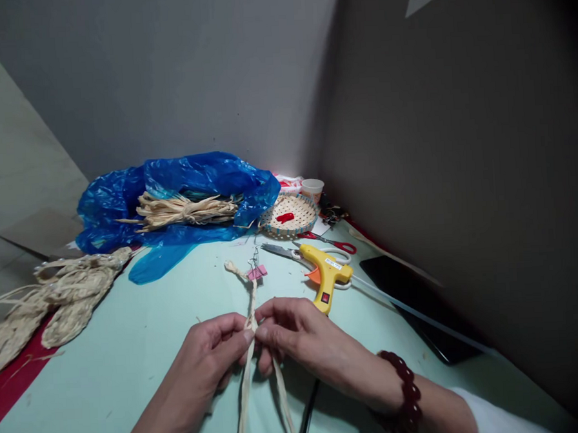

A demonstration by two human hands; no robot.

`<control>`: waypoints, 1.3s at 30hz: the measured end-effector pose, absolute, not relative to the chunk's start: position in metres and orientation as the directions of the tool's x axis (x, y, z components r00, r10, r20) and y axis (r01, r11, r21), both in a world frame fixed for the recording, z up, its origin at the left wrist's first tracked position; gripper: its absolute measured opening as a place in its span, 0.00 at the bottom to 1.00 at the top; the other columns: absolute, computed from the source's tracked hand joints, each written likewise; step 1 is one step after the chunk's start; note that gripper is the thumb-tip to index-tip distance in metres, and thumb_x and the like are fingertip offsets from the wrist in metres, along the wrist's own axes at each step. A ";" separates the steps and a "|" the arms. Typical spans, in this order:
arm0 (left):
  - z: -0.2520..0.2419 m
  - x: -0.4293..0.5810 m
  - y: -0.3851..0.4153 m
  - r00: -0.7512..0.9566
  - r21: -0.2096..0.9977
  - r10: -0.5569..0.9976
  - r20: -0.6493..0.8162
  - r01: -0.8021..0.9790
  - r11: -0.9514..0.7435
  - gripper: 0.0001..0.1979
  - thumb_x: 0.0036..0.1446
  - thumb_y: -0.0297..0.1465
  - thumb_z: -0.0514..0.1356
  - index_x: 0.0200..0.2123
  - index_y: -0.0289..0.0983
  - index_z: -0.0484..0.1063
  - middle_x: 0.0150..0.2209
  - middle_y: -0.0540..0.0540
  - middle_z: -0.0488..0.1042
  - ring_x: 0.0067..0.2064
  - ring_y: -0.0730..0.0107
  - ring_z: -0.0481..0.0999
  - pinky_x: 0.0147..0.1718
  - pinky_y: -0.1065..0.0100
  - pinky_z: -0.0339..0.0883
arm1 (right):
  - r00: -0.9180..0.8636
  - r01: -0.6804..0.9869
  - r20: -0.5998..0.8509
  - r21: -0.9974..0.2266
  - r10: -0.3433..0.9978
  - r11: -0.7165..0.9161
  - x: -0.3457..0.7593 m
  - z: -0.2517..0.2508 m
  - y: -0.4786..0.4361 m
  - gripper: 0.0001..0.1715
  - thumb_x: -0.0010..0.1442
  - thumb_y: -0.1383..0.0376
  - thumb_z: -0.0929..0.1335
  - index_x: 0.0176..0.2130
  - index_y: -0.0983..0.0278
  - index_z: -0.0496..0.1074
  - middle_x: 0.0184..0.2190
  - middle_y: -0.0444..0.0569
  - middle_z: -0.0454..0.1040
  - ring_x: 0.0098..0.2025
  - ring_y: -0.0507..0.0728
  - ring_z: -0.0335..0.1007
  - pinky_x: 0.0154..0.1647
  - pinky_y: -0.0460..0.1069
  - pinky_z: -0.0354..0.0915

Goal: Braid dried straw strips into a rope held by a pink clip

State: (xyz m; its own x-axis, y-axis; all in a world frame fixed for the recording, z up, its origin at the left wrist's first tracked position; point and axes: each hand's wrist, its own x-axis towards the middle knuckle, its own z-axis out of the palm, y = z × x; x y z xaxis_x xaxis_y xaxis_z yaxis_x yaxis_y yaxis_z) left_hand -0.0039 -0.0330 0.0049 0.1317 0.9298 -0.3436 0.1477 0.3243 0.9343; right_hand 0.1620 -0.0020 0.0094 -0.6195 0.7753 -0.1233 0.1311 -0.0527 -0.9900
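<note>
My left hand (213, 353) and my right hand (295, 336) meet at the middle of the pale green table (131, 354), both pinching a braid of pale straw strands (251, 302). The braid runs away from me to a pink binder clip (256, 272) clamped near its far end. Loose strand ends (244, 400) trail down toward me between my wrists. A dark red bead bracelet (403, 391) sits on my right wrist.
A yellow glue gun (325, 274) and grey scissors (284, 252) lie just beyond my right hand. Red-handled scissors (336, 242), a woven tray (289, 215), a paper cup (312, 189), a blue plastic bag (181, 196) with straw (185, 211), braided straw pieces (55, 300) and a dark tablet (419, 300) surround them.
</note>
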 end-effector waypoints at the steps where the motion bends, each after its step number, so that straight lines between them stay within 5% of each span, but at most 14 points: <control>1: 0.006 -0.004 -0.033 0.140 0.934 0.929 -0.342 0.159 0.320 0.15 0.53 0.43 0.59 0.27 0.35 0.69 0.18 0.57 0.59 0.19 0.79 0.48 0.18 0.72 0.38 | -0.672 0.071 -0.152 -0.987 0.725 -0.141 0.161 0.008 -0.001 0.11 0.60 0.60 0.64 0.37 0.66 0.68 0.26 0.45 0.70 0.28 0.52 0.70 0.32 0.46 0.63; 8: 0.009 -0.003 -0.033 0.106 0.931 0.963 -0.247 0.300 0.206 0.11 0.54 0.36 0.58 0.25 0.35 0.69 0.21 0.55 0.61 0.25 0.75 0.58 0.25 0.73 0.51 | -0.586 0.177 -0.191 -0.979 0.787 -0.105 0.160 0.010 0.000 0.10 0.58 0.63 0.66 0.29 0.67 0.70 0.21 0.40 0.59 0.22 0.47 0.51 0.20 0.43 0.48; 18: 0.022 -0.002 -0.043 0.048 0.741 0.991 -0.127 0.669 0.063 0.16 0.61 0.38 0.50 0.26 0.40 0.72 0.26 0.50 0.74 0.31 0.66 0.72 0.31 0.70 0.61 | -0.487 0.155 -0.112 -0.987 0.866 -0.040 0.156 -0.004 -0.002 0.15 0.56 0.66 0.64 0.23 0.68 0.75 0.19 0.43 0.68 0.23 0.49 0.55 0.26 0.45 0.52; 21: 0.016 -0.002 -0.051 0.132 0.561 0.986 0.104 0.811 -0.168 0.15 0.62 0.35 0.50 0.27 0.40 0.70 0.25 0.50 0.73 0.27 0.68 0.72 0.27 0.70 0.62 | -0.486 0.107 -0.083 -0.994 0.870 -0.035 0.156 -0.002 -0.003 0.15 0.56 0.68 0.64 0.23 0.69 0.75 0.19 0.43 0.68 0.25 0.49 0.55 0.27 0.45 0.52; 24: 0.001 -0.001 -0.057 0.368 0.248 0.864 0.343 0.852 -0.461 0.11 0.60 0.28 0.51 0.28 0.39 0.69 0.25 0.49 0.71 0.24 0.68 0.72 0.23 0.69 0.63 | -0.474 0.081 -0.101 -0.994 0.875 -0.071 0.155 0.001 -0.004 0.14 0.55 0.67 0.65 0.22 0.69 0.74 0.19 0.42 0.66 0.25 0.49 0.55 0.27 0.44 0.52; 27: -0.011 0.002 -0.061 0.540 0.006 0.760 0.361 0.814 -0.581 0.09 0.56 0.21 0.52 0.30 0.38 0.69 0.26 0.48 0.72 0.23 0.66 0.74 0.22 0.67 0.66 | -0.484 0.067 -0.128 -0.992 0.866 -0.109 0.156 0.004 -0.003 0.13 0.54 0.68 0.66 0.20 0.69 0.73 0.18 0.41 0.64 0.24 0.49 0.54 0.27 0.44 0.53; 31: -0.018 0.010 -0.064 0.601 -0.115 0.754 0.264 0.796 -0.594 0.13 0.50 0.17 0.51 0.32 0.39 0.69 0.24 0.48 0.73 0.21 0.63 0.75 0.19 0.65 0.67 | -0.556 0.002 -0.122 -0.989 0.822 -0.146 0.158 0.007 -0.004 0.14 0.56 0.67 0.64 0.25 0.69 0.77 0.23 0.45 0.71 0.28 0.51 0.62 0.33 0.45 0.58; 35: -0.018 0.017 -0.067 0.586 -0.074 0.769 0.254 0.805 -0.589 0.13 0.50 0.17 0.51 0.27 0.39 0.70 0.22 0.49 0.73 0.20 0.62 0.74 0.17 0.65 0.63 | -0.574 0.035 -0.156 -0.986 0.804 -0.166 0.158 0.007 -0.005 0.11 0.55 0.68 0.65 0.26 0.71 0.75 0.23 0.45 0.69 0.26 0.49 0.59 0.28 0.43 0.55; 39: -0.007 0.009 -0.063 0.418 0.272 0.838 0.352 0.811 -0.519 0.10 0.59 0.28 0.52 0.27 0.39 0.70 0.24 0.48 0.74 0.25 0.67 0.75 0.24 0.69 0.64 | -0.562 0.066 -0.132 -0.991 0.817 -0.115 0.159 0.005 -0.005 0.11 0.54 0.70 0.64 0.24 0.70 0.74 0.21 0.43 0.66 0.25 0.49 0.55 0.26 0.43 0.52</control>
